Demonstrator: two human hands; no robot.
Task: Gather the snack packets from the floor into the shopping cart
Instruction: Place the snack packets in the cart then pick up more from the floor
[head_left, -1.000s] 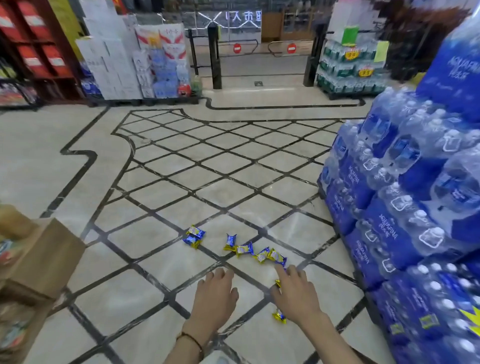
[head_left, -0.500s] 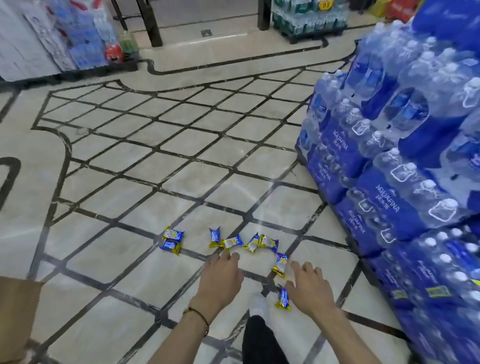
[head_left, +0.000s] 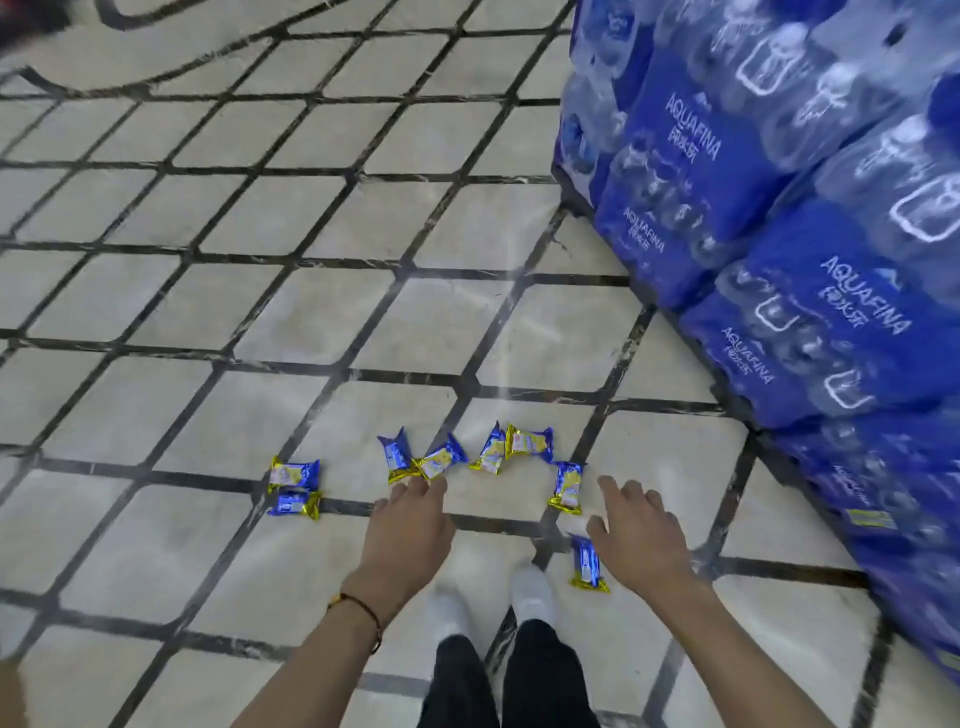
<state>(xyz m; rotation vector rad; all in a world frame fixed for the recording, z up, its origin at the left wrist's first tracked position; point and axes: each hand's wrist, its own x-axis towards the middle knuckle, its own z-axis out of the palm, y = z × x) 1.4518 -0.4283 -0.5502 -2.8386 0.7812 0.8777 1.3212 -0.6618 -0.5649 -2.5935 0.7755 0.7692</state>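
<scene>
Crinkly blue-and-gold foil snack packets (head_left: 529, 442) dot the glossy tiled floor (head_left: 363, 223); left hand (head_left: 410, 525) and right hand (head_left: 641, 540) hover, fingers spread, released.

The left arm (head_left: 322, 670) and right arm (head_left: 727, 649), both bare, reach forward and down, side by side and apart. The left grip (head_left: 410, 525) is palm-down and empty, its fingers close together and fairly straight. The right grip (head_left: 639, 535) is also palm-down and empty, with fingers spread and loosely bent and the thumb out toward the left grip.
</scene>
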